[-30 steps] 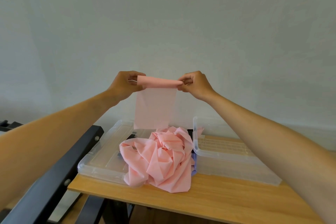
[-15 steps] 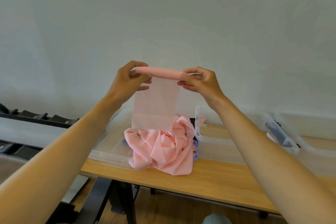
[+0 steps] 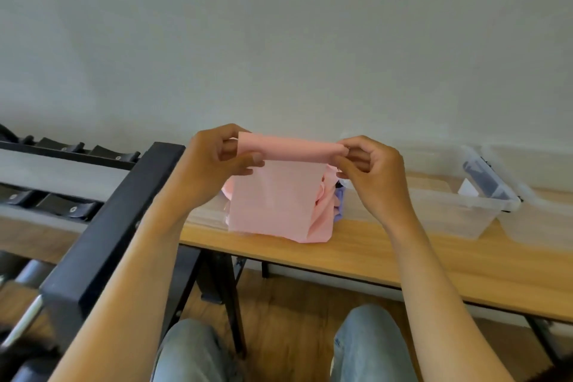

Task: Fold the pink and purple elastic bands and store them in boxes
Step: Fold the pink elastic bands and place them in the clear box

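Left hand [image 3: 214, 164] and right hand [image 3: 372, 170] pinch the rolled top edge of the pink band [image 3: 279, 192], fingers [image 3: 257, 160] clenched on it, held above the counter [image 3: 403, 260]; rest piled beside clear box [image 3: 459, 214].

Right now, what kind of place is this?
Probably a home gym or workout room used as a work spot: a black weight rack stands left of a wooden table holding clear plastic boxes and a pink elastic band, against a plain wall.
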Available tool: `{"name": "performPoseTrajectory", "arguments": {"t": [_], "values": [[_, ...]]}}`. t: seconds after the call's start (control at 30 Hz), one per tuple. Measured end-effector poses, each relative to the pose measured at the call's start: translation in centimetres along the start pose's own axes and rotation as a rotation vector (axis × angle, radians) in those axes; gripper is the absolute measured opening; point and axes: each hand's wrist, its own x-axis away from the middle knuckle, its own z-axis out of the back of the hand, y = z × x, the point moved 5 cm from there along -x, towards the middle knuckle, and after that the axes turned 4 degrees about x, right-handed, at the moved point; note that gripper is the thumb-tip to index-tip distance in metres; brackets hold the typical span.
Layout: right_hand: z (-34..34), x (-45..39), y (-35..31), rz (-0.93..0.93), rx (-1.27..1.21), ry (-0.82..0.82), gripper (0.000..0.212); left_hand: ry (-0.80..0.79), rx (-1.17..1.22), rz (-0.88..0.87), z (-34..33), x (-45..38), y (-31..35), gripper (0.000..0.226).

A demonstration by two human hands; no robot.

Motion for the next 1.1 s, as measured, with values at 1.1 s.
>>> {"name": "performPoseTrajectory", "arguments": {"t": [1.1], "values": [[-4.4, 17.3, 9.3, -0.290, -0.044, -0.298, 0.011, 0.124, 0.142, 0.295, -7.6, 16.2, -14.0, 0.019]]}}
